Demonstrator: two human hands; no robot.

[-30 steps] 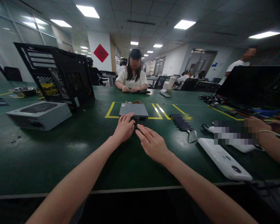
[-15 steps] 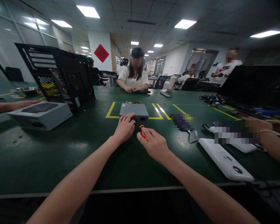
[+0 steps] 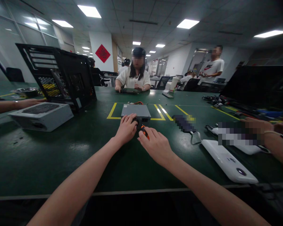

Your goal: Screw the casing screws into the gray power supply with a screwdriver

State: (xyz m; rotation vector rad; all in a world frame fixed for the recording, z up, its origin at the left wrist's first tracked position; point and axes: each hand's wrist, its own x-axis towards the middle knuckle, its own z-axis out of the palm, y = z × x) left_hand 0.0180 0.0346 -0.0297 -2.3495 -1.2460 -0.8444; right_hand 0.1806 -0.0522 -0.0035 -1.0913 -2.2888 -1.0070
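Observation:
A grey computer power supply [image 3: 135, 110] lies on the green table in front of me, its socket side facing me and a bundle of coloured wires behind it. My left hand [image 3: 126, 128] grips the near left corner of the power supply, its fingers curled beside a dark round part. In my right hand [image 3: 155, 142] is a screwdriver [image 3: 145, 131] with an orange and black handle, its short visible shaft pointing toward the near side of the power supply. Whether the tip touches a screw I cannot tell.
Left stand a black computer case [image 3: 58, 75] and a second power supply [image 3: 42, 114], near another person's hand. A white device [image 3: 228, 160] and cables lie right, by another person's arm [image 3: 278, 144]. A person [image 3: 135, 75] sits opposite.
The screwdriver has turned slightly in my right hand and tilted more upright; my left hand stays put. Opposite, the seated person's hands have moved apart. The standing person has moved left.

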